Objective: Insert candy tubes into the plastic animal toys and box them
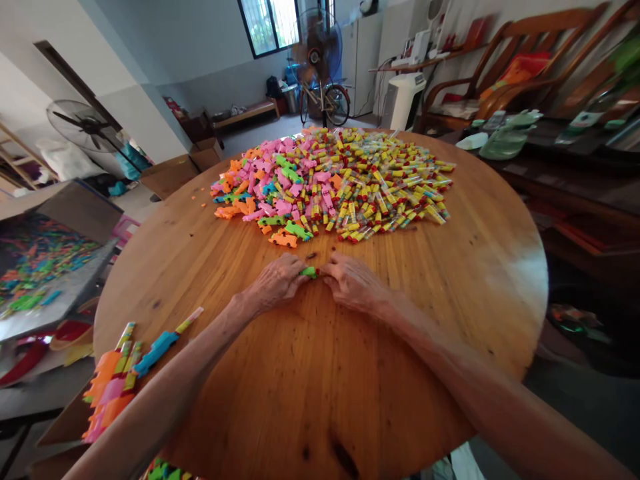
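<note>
I am pinching a green toy (309,272) in my left hand (285,277), and my right hand (353,280) is gripping the red end (318,271) to its right. My fingers are covering so much that I cannot tell whether that end belongs to a separate tube. I am holding the two in line, probably to steady one against the other. Both hands are meeting at the middle of the round table (425,367), just on the near side of the heap, seemingly to keep my reach short: toy cars (273,180) are lying far left, tubes (380,187) far right, perhaps so each kind is facing one hand. Near left, a blue toy (159,350) with a tube sticking out is lying beside grouped orange and pink toys (107,383), presumably to keep them apart from the loose pieces.
</note>
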`<state>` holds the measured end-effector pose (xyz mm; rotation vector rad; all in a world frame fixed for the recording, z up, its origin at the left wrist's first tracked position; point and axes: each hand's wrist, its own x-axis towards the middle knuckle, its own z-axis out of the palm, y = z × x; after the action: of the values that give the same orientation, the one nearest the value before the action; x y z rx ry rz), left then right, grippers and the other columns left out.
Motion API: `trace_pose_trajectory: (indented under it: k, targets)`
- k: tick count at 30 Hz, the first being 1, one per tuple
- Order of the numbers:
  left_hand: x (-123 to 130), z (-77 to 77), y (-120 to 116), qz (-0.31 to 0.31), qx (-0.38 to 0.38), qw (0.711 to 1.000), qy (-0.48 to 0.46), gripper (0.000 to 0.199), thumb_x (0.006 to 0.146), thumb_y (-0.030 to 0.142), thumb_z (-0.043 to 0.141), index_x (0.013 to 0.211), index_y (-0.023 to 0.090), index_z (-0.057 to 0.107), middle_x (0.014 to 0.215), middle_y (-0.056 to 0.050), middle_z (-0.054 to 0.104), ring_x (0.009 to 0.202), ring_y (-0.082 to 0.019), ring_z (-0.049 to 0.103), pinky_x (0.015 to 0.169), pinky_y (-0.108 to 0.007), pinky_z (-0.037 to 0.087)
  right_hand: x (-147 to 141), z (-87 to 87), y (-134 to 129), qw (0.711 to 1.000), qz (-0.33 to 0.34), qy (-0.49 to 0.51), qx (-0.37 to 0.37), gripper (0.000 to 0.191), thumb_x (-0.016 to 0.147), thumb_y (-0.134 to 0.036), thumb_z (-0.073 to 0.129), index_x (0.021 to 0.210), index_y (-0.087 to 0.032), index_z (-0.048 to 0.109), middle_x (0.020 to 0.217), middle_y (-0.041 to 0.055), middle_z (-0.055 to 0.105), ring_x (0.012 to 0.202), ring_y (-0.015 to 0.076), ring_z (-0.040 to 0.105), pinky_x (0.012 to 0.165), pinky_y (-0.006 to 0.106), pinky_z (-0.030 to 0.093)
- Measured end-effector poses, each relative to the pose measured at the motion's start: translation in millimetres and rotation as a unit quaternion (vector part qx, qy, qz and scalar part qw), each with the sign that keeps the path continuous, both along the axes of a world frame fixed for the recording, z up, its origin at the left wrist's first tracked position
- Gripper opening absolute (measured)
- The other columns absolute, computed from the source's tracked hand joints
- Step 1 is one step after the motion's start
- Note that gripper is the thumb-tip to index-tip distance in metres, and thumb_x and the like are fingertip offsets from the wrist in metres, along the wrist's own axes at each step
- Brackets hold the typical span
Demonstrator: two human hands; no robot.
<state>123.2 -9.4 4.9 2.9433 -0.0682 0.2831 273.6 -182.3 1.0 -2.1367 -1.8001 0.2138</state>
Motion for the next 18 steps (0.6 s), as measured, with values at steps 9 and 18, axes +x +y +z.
trace_pose_trajectory:
  k: [9,18]
  targets:
    - [4.6,-6.7,-4.7,0.016,0.099,0.995,0.014,0.03,0.107,0.029,0.034,0.096,0.013,0.058,0.094,-0.011,0.059,0.087,-0.023,0.051,0.078,-0.036,0.046,-3.2,6.1,0.8,0.994,0.045,-0.082,-0.048,0.027,0.089,-0.013,0.047,0.101,-0.012,0.071,0.099,0.0111,0.06,0.063,0.0145,0.04,0.057,0.033,0.021]
    - [1.5,-22.7,0.2,0.031,0.073,0.997,-0.021,0.031,0.107,0.032,0.035,0.095,0.014,0.056,0.097,-0.011,0.058,0.091,-0.024,0.048,0.082,-0.038,0.043,-6.5,-0.8,1.2,0.992,0.066,-0.104,-0.024,0.024,0.088,-0.013,0.044,0.093,-0.012,0.068,0.099,0.0106,0.059,0.057,0.0128,0.029,0.057,0.035,0.018]
